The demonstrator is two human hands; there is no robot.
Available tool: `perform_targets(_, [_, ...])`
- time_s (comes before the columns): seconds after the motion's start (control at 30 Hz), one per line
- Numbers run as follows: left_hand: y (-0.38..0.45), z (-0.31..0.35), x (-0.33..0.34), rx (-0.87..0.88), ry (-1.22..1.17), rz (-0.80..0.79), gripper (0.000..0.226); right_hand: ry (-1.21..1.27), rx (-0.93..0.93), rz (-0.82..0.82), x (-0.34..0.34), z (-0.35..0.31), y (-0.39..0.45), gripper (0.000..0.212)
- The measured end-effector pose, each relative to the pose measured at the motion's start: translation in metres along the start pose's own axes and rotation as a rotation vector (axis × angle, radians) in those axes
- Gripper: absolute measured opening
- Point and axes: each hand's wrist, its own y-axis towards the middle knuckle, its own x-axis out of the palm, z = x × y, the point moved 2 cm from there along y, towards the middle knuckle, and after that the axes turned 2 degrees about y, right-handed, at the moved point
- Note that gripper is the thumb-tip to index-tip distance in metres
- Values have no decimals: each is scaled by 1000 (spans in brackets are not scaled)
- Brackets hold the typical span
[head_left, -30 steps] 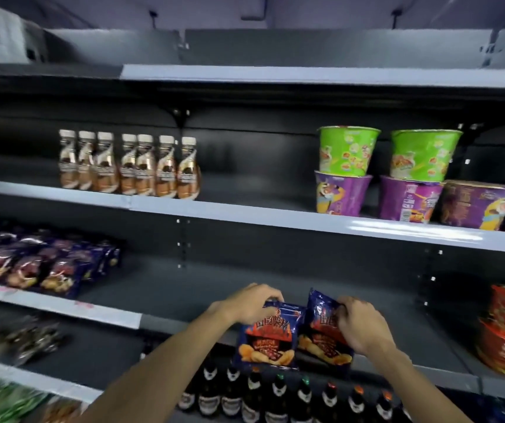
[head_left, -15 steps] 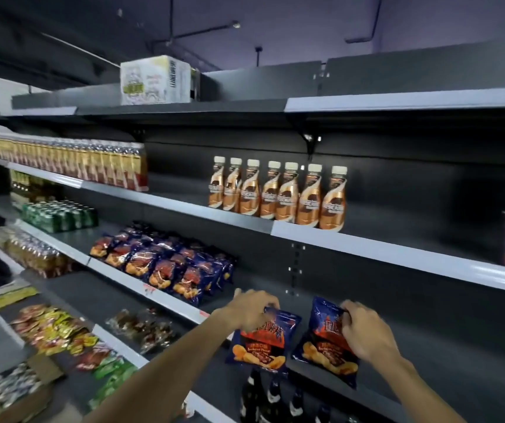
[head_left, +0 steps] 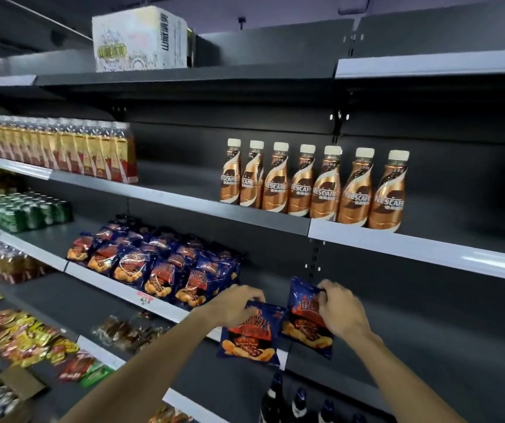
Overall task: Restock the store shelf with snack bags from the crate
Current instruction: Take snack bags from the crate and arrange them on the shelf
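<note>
Blue foil first: I count two snack bags, one per hand. My left hand [head_left: 235, 303] pinches the top of the left bag [head_left: 249, 335]; my right hand [head_left: 341, 311] curls round the right bag [head_left: 304, 315], both at the shelf [head_left: 397, 358] edge. Beyond to the left lies a stocked pile of bags [head_left: 159, 264]. Farther up stand seven coffee bottles [head_left: 312, 186].

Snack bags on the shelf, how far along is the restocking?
Done: a block of bags already lies on the shelf. In hand: the left hand and right hand each hold one bag at the bare stretch beside it. Left: setting these down; the crate is out of view.
</note>
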Motion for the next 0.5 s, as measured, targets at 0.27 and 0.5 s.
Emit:
perform_targets(0.27, [47, -49, 9, 21, -39, 18, 15, 44, 52, 6, 42, 3, 57, 9])
perform_targets(0.5, [99, -90, 11, 14, -33, -29, 16, 186, 126, 0, 99, 23, 131, 15])
